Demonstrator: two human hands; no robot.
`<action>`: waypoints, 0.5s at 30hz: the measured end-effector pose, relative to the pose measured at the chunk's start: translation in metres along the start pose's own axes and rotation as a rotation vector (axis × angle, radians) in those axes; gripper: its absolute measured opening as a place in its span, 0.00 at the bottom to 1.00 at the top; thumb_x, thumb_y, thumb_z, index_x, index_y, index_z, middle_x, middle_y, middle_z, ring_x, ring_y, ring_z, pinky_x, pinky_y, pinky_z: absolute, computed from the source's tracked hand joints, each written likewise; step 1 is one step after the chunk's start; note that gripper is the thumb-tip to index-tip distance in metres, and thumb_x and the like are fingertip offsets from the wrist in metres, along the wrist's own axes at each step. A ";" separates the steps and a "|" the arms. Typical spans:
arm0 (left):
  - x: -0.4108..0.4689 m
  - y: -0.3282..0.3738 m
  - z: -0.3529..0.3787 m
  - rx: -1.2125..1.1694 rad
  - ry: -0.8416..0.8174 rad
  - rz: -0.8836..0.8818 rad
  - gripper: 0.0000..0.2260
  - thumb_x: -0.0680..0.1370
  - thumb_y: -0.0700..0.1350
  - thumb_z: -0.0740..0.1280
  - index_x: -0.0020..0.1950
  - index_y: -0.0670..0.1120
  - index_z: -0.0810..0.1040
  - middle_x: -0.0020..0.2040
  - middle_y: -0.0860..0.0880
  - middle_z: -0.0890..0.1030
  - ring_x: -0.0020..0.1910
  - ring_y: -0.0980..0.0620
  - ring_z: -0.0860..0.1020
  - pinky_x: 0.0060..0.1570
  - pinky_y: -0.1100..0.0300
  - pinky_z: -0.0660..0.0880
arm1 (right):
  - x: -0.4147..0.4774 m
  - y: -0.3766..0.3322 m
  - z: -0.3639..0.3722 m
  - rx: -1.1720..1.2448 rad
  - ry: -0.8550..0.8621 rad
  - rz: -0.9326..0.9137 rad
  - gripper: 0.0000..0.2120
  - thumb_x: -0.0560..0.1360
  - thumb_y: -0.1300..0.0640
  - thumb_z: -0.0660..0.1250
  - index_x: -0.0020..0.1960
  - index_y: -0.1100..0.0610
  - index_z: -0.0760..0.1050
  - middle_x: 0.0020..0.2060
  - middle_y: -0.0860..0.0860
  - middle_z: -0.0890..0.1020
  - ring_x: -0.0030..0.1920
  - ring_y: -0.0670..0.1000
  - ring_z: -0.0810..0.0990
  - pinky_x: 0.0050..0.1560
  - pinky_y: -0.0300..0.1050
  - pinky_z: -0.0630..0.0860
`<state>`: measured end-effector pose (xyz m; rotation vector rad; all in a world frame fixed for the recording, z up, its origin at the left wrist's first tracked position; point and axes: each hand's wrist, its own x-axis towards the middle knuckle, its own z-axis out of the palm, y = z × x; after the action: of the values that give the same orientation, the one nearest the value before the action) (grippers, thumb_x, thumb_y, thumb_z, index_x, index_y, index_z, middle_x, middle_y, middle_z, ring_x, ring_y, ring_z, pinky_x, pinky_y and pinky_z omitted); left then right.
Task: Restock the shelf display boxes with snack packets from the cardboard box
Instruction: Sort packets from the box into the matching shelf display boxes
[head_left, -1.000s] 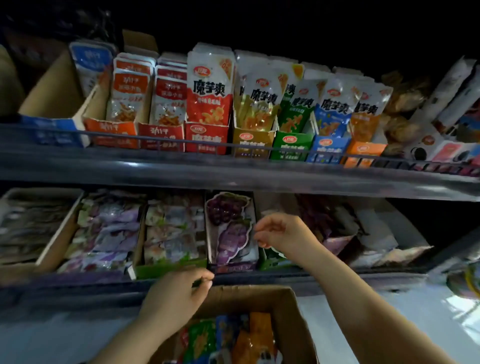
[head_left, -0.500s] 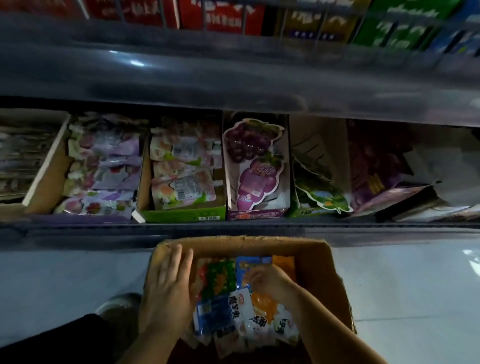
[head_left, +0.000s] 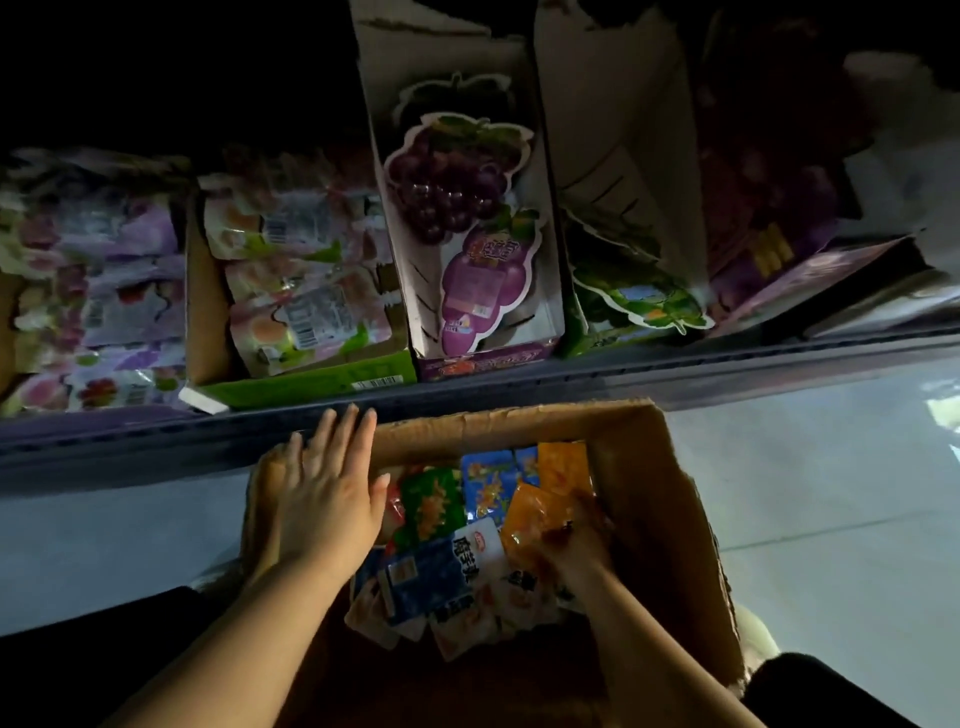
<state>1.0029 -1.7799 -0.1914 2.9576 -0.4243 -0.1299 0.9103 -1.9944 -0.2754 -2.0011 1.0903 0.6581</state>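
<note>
- Snack packets (head_left: 457, 561) lie heaped in the cardboard box (head_left: 519, 418). The fingers (head_left: 582, 514) of the right hand (head_left: 576, 551) curl down onto an orange packet (head_left: 535, 519); the dim light hides whether they clamp it.
- Left hand (head_left: 327, 499): fingers straight and together, flat on the box's left wall.
- Shelf (head_left: 727, 364) above: the grape display box (head_left: 483, 358) looks sparsely filled, the green display box (head_left: 311, 382) fuller.
- Judgement: restocking is mid-course, with many packets left.
</note>
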 end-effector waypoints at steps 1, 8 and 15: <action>-0.001 0.001 0.001 -0.038 0.002 -0.016 0.32 0.72 0.45 0.69 0.69 0.42 0.54 0.69 0.40 0.68 0.70 0.41 0.64 0.68 0.51 0.46 | 0.002 0.002 -0.001 -0.016 0.019 -0.010 0.43 0.69 0.50 0.72 0.75 0.54 0.51 0.74 0.54 0.57 0.73 0.55 0.57 0.72 0.48 0.57; 0.003 -0.003 0.013 0.122 0.069 0.107 0.33 0.67 0.49 0.70 0.69 0.44 0.62 0.60 0.35 0.76 0.61 0.35 0.72 0.69 0.59 0.38 | 0.025 0.008 -0.003 0.113 -0.107 0.069 0.36 0.71 0.58 0.70 0.73 0.61 0.56 0.70 0.60 0.66 0.70 0.58 0.65 0.70 0.49 0.61; 0.003 -0.007 0.017 0.139 0.041 0.115 0.33 0.68 0.52 0.66 0.70 0.46 0.60 0.62 0.34 0.74 0.64 0.39 0.63 0.69 0.60 0.33 | 0.029 0.005 0.002 0.185 0.015 0.088 0.39 0.68 0.58 0.73 0.73 0.61 0.57 0.69 0.60 0.66 0.69 0.58 0.65 0.67 0.47 0.62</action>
<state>1.0055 -1.7762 -0.2100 3.0553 -0.6208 -0.0266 0.9205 -2.0084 -0.2992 -1.8109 1.2085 0.5662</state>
